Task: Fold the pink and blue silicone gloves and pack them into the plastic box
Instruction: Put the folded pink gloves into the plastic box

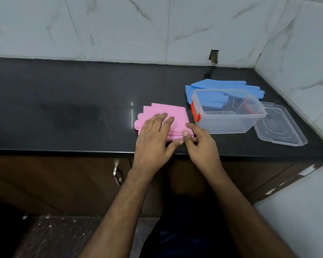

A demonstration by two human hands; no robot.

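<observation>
Folded pink silicone gloves (172, 113) lie on the black counter near its front edge. My left hand (154, 140) lies flat on top of them with straight fingers. My right hand (199, 144) pinches the near right corner of the pink stack between thumb and fingers. A clear plastic box (229, 116) with orange clips stands just right of the pink gloves, holding no gloves. Blue silicone gloves (224, 85) lie flat behind the box, partly seen through its walls.
The box's clear lid (280, 125) lies on the counter to the right of the box, near the marble side wall (306, 71). Below the black counter (63, 108) are brown cabinet doors with a metal handle (117, 173).
</observation>
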